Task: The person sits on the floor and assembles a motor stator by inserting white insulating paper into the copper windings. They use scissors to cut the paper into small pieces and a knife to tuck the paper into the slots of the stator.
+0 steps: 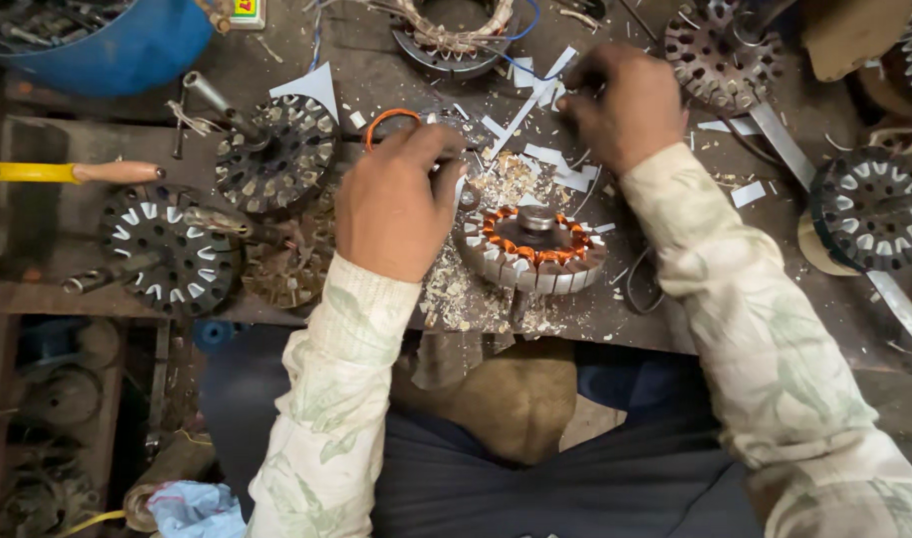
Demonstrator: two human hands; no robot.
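While the stator (531, 249) sits at centre frame on the worktop (67, 214), copper windings showing around its hub, the left hand (394, 204) hovers just to its left, fingers (438, 149) curled together on an orange wire loop (388, 120). Up at upper right of centre, the right hand (620, 105) has its fingers pinched on a white paper strip (530, 100). Paper scraps and shavings litter the surface around the stator. Bare slotted cores (274, 154) lie at left, another (871, 207) at far right, and a blue tub (117, 45) fills the upper left corner.
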